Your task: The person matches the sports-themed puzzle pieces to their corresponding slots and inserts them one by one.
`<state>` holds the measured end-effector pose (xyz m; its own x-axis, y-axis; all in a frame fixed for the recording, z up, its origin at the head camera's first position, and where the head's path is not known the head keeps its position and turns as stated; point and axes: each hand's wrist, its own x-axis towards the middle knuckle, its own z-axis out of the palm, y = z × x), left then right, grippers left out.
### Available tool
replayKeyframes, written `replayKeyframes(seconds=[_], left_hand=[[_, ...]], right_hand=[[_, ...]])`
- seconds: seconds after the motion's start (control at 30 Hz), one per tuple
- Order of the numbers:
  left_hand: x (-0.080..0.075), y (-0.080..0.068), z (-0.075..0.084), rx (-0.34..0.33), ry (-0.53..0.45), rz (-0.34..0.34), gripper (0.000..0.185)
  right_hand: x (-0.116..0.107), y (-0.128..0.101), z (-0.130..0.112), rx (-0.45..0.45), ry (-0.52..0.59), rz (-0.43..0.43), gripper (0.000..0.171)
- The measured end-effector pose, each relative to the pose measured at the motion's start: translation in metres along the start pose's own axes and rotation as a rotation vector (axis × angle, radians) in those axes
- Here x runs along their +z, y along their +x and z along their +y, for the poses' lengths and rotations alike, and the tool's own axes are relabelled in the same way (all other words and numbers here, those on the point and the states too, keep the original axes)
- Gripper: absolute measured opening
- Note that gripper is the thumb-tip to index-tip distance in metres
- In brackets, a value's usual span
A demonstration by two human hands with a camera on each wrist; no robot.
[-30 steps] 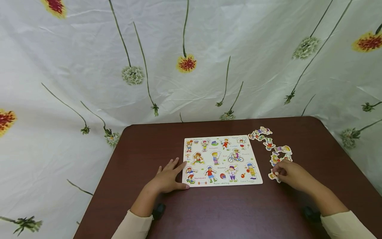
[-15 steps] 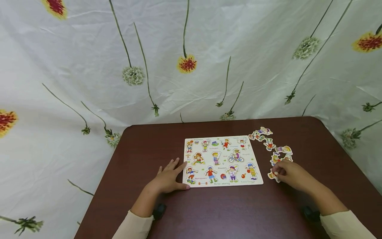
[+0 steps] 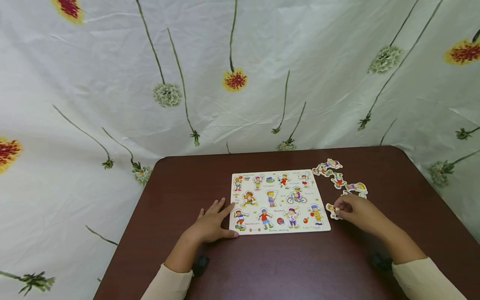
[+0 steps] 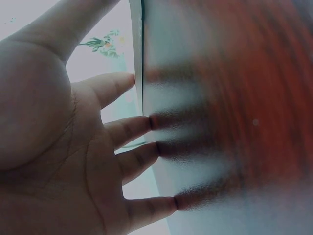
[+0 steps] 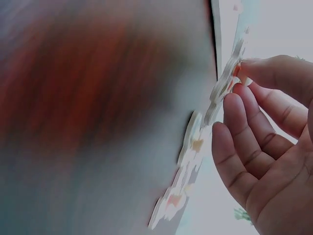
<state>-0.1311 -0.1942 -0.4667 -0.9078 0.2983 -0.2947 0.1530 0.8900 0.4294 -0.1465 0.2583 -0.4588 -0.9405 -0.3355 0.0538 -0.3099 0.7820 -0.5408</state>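
Hands: left hand (image 3: 211, 223) is lying flat, steadying the puzzle board (image 3: 279, 201); right hand (image 3: 354, 210) is pinching a cutout piece (image 3: 331, 210) at the board's right edge. I'm judging the next move needs its matching recess.

head view looks down over the table (image 3: 300, 266); wrist views sit close at its surface.
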Motion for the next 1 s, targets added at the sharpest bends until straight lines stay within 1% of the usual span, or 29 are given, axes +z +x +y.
replayKeyframes(seconds=[0.13,0.3,0.47,0.6,0.8,1.0], left_hand=[[0.000,0.001,-0.001,-0.003,0.002,0.000,0.092],[0.001,0.002,-0.001,-0.007,0.009,-0.003,0.093],[0.002,0.002,-0.002,-0.007,0.006,-0.001,0.093],[0.001,0.001,-0.002,-0.008,-0.001,-0.002,0.093],[0.000,0.000,-0.001,-0.007,-0.003,-0.005,0.093],[0.000,0.000,0.000,-0.002,-0.003,-0.004,0.092]], right_hand=[[0.002,0.010,-0.006,0.003,0.040,0.001,0.008],[0.004,0.022,-0.011,-0.005,0.059,0.011,0.005],[0.007,0.032,-0.018,0.042,0.087,0.031,0.008],[0.010,0.043,-0.026,0.074,0.084,0.048,0.011],[0.017,0.062,-0.040,0.091,0.077,0.074,0.013],[0.024,0.080,-0.055,0.129,0.092,0.084,0.017]])
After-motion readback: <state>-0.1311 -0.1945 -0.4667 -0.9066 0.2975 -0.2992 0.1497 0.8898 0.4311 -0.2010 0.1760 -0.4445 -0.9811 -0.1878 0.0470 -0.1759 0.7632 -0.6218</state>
